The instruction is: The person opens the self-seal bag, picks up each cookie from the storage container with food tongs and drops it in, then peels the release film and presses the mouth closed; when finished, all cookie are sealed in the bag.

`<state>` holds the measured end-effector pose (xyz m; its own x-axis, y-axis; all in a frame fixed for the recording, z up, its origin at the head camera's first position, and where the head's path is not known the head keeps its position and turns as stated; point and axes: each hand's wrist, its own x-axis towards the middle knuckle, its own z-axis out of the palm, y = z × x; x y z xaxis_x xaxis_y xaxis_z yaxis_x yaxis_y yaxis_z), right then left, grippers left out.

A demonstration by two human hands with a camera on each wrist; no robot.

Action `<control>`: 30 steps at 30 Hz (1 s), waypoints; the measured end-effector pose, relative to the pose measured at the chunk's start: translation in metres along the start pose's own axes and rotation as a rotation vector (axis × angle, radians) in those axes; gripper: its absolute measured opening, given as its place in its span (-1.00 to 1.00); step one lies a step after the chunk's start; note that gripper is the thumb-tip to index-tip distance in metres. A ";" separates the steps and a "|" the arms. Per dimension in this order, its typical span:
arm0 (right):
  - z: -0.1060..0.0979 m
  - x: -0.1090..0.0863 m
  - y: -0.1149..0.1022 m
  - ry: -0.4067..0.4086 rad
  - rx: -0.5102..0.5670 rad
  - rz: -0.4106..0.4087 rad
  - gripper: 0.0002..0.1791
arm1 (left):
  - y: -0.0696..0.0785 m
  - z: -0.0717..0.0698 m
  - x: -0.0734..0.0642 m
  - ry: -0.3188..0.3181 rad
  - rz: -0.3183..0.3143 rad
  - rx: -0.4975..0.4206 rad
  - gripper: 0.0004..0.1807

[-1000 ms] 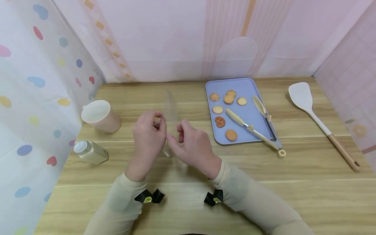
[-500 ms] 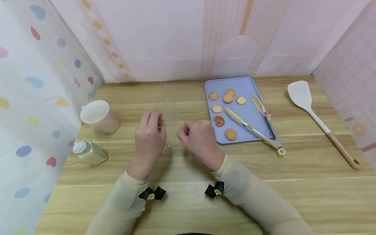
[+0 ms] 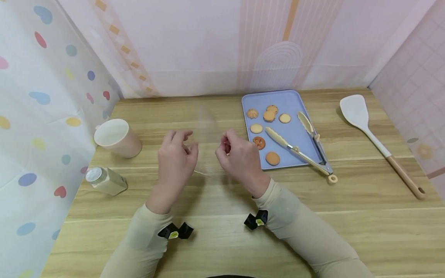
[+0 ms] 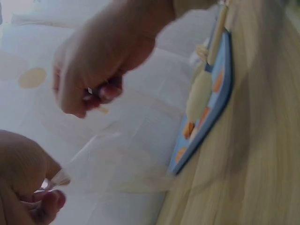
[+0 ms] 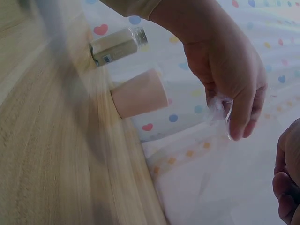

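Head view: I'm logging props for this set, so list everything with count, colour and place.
Clear plastic film: one, transparent, between the hands
Rectangular tray: one, lavender, right of centre
Cookies: seven visible, tan to brown, on the tray
Tongs: one, silver and cream, partly over tray
Turner: one, white and tan, far right
Mug: one, pink, left
Capped jar: one, beige, nearer than mug
Tabletop: one, tan, underneath
Backdrops: three, pastel, around table
Sleeves: two, beige, on forearms
Wrist cameras: two, black, at cuffs
Left hand: one, bare, centre, pinching film
Right hand: one, bare, centre, curled
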<state>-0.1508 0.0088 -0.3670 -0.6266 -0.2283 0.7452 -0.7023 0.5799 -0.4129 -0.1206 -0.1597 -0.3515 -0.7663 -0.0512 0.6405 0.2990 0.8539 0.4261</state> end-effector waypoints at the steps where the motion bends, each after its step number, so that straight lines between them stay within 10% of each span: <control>1: 0.000 0.000 0.001 -0.007 0.008 0.011 -0.89 | 0.000 -0.002 0.000 -0.040 -0.018 -0.050 -0.76; 6: -0.001 0.001 0.010 -0.045 0.057 0.124 -0.92 | 0.003 -0.008 0.003 -0.140 -0.097 -0.196 -0.75; 13: -0.002 0.003 0.017 -0.051 0.048 0.183 -0.90 | 0.004 -0.013 0.005 0.035 -0.043 -0.155 -0.89; 19: 0.001 0.002 0.017 -0.095 0.124 0.219 -0.89 | 0.008 -0.018 0.007 -0.024 -0.084 -0.215 -0.96; 30: 0.013 0.000 0.010 -0.335 0.554 0.576 -0.78 | 0.008 0.004 0.000 -0.068 -0.187 -0.267 -0.65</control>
<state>-0.1624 0.0049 -0.3778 -0.9406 -0.2853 0.1843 -0.2542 0.2314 -0.9391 -0.1210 -0.1511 -0.3508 -0.8554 -0.1516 0.4952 0.2815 0.6665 0.6903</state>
